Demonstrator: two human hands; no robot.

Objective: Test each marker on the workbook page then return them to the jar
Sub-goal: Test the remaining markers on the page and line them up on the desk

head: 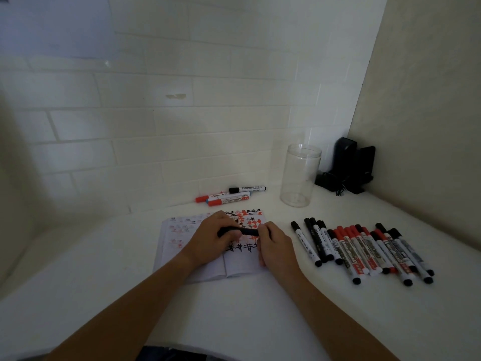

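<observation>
Marker (pixel 244 232), black and lying level, is held between both hands just above the open workbook (pixel 216 246): the left hand (pixel 208 239) curls its fingers round the left end, and the right hand (pixel 273 246) pinches the right end, so each grip is closed on the same pen (whether the cap is on or coming off cannot be told, since the fingers cover the ends). The workbook lies flat on the white worktop (pixel 234 321), its right page crowded with red and black test strokes at the far edge and a row of black hash marks nearer the hands; the left page shows only faint reddish print. To the right of the book a row of markers (pixel 364 251) lies side by side, black-capped and red-capped ones mixed, touching or overlapping one another. Farther off, beyond the book, a small cluster of markers (pixel 231 195) rests against the foot of the tiled wall (pixel 182 113). Right of that cluster stands the clear jar (pixel 299 175), upright and open-topped. Behind the jar, in the far right corner, sit dark black devices (pixel 351 165) with a tangle of cord.
</observation>
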